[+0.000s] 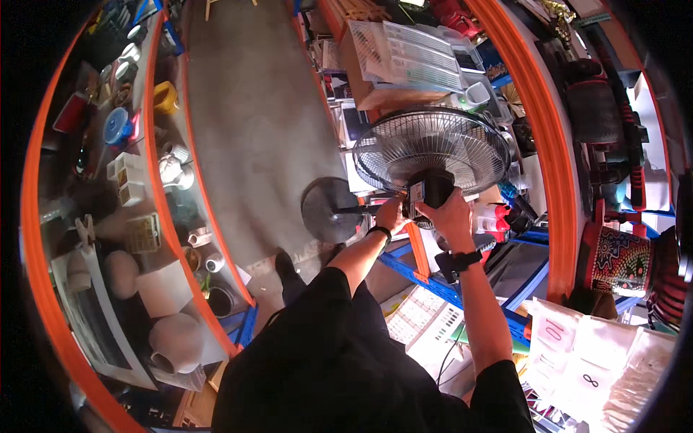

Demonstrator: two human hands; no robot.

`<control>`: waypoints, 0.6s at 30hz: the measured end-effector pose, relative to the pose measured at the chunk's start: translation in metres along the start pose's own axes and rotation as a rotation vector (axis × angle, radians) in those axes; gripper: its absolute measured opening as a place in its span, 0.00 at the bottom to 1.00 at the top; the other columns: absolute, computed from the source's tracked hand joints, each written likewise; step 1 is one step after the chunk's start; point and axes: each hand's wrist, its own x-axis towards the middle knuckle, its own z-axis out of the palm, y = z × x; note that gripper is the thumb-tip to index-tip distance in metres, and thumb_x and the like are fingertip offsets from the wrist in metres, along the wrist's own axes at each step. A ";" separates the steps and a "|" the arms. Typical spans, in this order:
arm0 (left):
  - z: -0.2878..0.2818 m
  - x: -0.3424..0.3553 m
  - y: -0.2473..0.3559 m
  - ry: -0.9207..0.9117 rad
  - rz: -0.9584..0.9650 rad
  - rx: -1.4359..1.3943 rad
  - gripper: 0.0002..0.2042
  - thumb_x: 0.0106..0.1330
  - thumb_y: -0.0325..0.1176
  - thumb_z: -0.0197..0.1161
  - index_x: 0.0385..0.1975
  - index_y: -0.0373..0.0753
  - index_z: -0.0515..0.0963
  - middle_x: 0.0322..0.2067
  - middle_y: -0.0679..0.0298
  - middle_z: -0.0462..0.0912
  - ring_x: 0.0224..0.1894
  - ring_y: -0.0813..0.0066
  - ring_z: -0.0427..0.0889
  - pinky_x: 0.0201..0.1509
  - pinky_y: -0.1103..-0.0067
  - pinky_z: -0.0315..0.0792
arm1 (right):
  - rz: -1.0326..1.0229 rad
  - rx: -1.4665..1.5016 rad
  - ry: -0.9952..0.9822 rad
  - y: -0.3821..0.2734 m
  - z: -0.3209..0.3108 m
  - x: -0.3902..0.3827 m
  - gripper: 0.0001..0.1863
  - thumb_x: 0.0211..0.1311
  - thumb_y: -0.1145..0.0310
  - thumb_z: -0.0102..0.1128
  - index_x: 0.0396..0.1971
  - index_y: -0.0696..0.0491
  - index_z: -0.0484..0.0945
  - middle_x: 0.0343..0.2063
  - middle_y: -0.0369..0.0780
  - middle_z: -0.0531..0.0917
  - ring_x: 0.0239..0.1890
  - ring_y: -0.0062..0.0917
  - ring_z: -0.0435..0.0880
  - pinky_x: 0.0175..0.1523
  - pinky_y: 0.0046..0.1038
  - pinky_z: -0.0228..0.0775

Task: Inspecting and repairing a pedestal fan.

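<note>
A black pedestal fan [432,186] stands before me, its round wire cage tilted toward the right-hand shelving. Its pole runs down to a round black base [323,211] on the floor. My left hand [392,214] is closed around the neck just below the fan's head. With fingers and thumb, my right hand [449,219] grips the back of the dark motor housing. A dark band circles each wrist. The grips' undersides and the far side of the cage are hidden.
Orange-beamed shelving [162,209] on the left holds vases, jars and a yellow mug [165,97]. On the right, an orange upright [545,144] stands close to the cage, near clear plastic trays [422,58] and a patterned drum [616,261]. Grey concrete floor [260,94] runs between.
</note>
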 end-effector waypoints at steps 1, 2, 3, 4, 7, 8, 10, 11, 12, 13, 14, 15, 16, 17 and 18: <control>0.004 0.000 0.002 -0.033 -0.015 0.026 0.21 0.50 0.41 0.74 0.42 0.40 0.78 0.37 0.50 0.83 0.44 0.49 0.82 0.47 0.61 0.76 | 0.004 0.002 -0.002 0.009 0.000 -0.002 0.46 0.40 0.41 0.77 0.43 0.68 0.68 0.36 0.61 0.82 0.43 0.54 0.83 0.47 0.47 0.75; 0.007 -0.003 0.003 0.024 0.005 -0.007 0.21 0.50 0.41 0.74 0.42 0.40 0.78 0.37 0.50 0.83 0.44 0.49 0.82 0.47 0.61 0.75 | -0.030 -0.008 0.005 0.009 -0.002 -0.006 0.45 0.40 0.42 0.77 0.44 0.67 0.68 0.38 0.61 0.82 0.44 0.54 0.83 0.48 0.47 0.75; 0.010 -0.007 0.004 0.080 0.025 -0.038 0.21 0.51 0.42 0.73 0.43 0.39 0.78 0.37 0.49 0.83 0.44 0.48 0.81 0.47 0.60 0.75 | -0.062 -0.018 0.012 0.009 -0.003 -0.008 0.45 0.40 0.43 0.77 0.45 0.67 0.68 0.40 0.62 0.81 0.45 0.53 0.82 0.49 0.47 0.75; 0.013 -0.007 0.005 0.098 0.022 -0.097 0.21 0.53 0.43 0.72 0.43 0.38 0.78 0.37 0.49 0.83 0.44 0.48 0.81 0.47 0.60 0.75 | -0.014 0.018 -0.061 0.008 -0.007 -0.009 0.45 0.40 0.45 0.78 0.46 0.65 0.67 0.42 0.61 0.80 0.46 0.53 0.82 0.50 0.47 0.74; 0.021 -0.019 0.006 0.201 0.095 -0.046 0.21 0.54 0.43 0.71 0.43 0.38 0.77 0.38 0.49 0.83 0.44 0.47 0.81 0.47 0.60 0.74 | -0.019 0.053 -0.028 0.019 -0.002 -0.015 0.44 0.39 0.48 0.78 0.47 0.65 0.65 0.39 0.57 0.80 0.42 0.53 0.82 0.46 0.48 0.75; 0.018 -0.022 -0.011 0.262 0.107 -0.041 0.21 0.55 0.43 0.70 0.44 0.38 0.77 0.40 0.48 0.82 0.44 0.46 0.81 0.47 0.61 0.75 | -0.057 0.027 -0.032 0.013 0.002 -0.017 0.44 0.39 0.48 0.78 0.49 0.63 0.65 0.40 0.55 0.79 0.42 0.51 0.82 0.46 0.48 0.74; 0.013 -0.027 -0.015 0.218 0.100 -0.087 0.22 0.54 0.40 0.71 0.47 0.39 0.76 0.41 0.48 0.82 0.45 0.45 0.80 0.48 0.60 0.74 | -0.073 0.057 -0.033 0.012 0.005 -0.024 0.44 0.39 0.49 0.78 0.49 0.63 0.65 0.41 0.54 0.78 0.43 0.51 0.81 0.47 0.47 0.74; 0.012 -0.030 -0.013 0.211 0.113 -0.135 0.23 0.54 0.40 0.71 0.48 0.39 0.76 0.41 0.48 0.82 0.46 0.45 0.80 0.49 0.60 0.74 | -0.070 0.076 -0.027 0.013 0.005 -0.028 0.44 0.38 0.49 0.78 0.49 0.62 0.65 0.42 0.54 0.78 0.44 0.50 0.81 0.47 0.46 0.74; 0.011 -0.035 -0.009 0.242 0.114 -0.075 0.23 0.53 0.38 0.72 0.48 0.39 0.75 0.42 0.48 0.82 0.47 0.44 0.80 0.49 0.60 0.74 | -0.102 0.091 -0.004 0.015 0.009 -0.031 0.46 0.37 0.50 0.78 0.53 0.62 0.65 0.43 0.53 0.77 0.46 0.49 0.80 0.48 0.46 0.74; 0.007 -0.039 -0.008 0.203 0.057 -0.023 0.22 0.52 0.35 0.72 0.47 0.38 0.75 0.41 0.48 0.82 0.47 0.44 0.80 0.49 0.60 0.74 | -0.100 0.093 -0.001 0.016 0.009 -0.032 0.46 0.37 0.50 0.78 0.53 0.62 0.65 0.43 0.53 0.77 0.46 0.49 0.80 0.48 0.46 0.74; -0.004 -0.047 -0.004 0.231 0.047 -0.058 0.22 0.52 0.34 0.71 0.47 0.38 0.74 0.41 0.48 0.82 0.47 0.43 0.79 0.49 0.60 0.74 | -0.179 0.109 0.022 0.010 0.008 -0.035 0.48 0.37 0.51 0.78 0.55 0.63 0.64 0.43 0.53 0.77 0.46 0.49 0.79 0.48 0.45 0.74; -0.017 -0.053 0.004 0.259 0.037 -0.094 0.21 0.52 0.32 0.71 0.47 0.38 0.74 0.41 0.48 0.82 0.47 0.42 0.79 0.48 0.59 0.74 | -0.257 0.125 0.045 0.004 0.008 -0.037 0.50 0.37 0.51 0.78 0.58 0.64 0.63 0.43 0.53 0.77 0.46 0.48 0.79 0.48 0.45 0.75; -0.011 -0.049 -0.025 0.193 0.006 -0.092 0.21 0.51 0.30 0.70 0.46 0.37 0.75 0.42 0.47 0.82 0.48 0.42 0.79 0.48 0.60 0.75 | -0.288 0.103 0.030 0.000 0.010 -0.039 0.53 0.36 0.52 0.78 0.61 0.65 0.61 0.43 0.53 0.77 0.46 0.48 0.78 0.48 0.45 0.75; -0.016 -0.051 -0.024 0.197 0.007 -0.093 0.21 0.51 0.30 0.70 0.46 0.37 0.75 0.42 0.47 0.82 0.48 0.42 0.79 0.48 0.60 0.75 | -0.291 0.103 0.030 0.000 0.009 -0.039 0.53 0.36 0.52 0.78 0.61 0.65 0.61 0.43 0.53 0.77 0.46 0.48 0.78 0.48 0.45 0.75; -0.019 -0.053 -0.023 0.202 0.051 -0.087 0.21 0.50 0.29 0.70 0.46 0.37 0.76 0.43 0.47 0.82 0.49 0.43 0.79 0.49 0.60 0.75 | -0.321 0.110 0.006 0.000 0.007 -0.039 0.53 0.37 0.50 0.77 0.61 0.64 0.61 0.44 0.53 0.77 0.47 0.48 0.78 0.50 0.45 0.74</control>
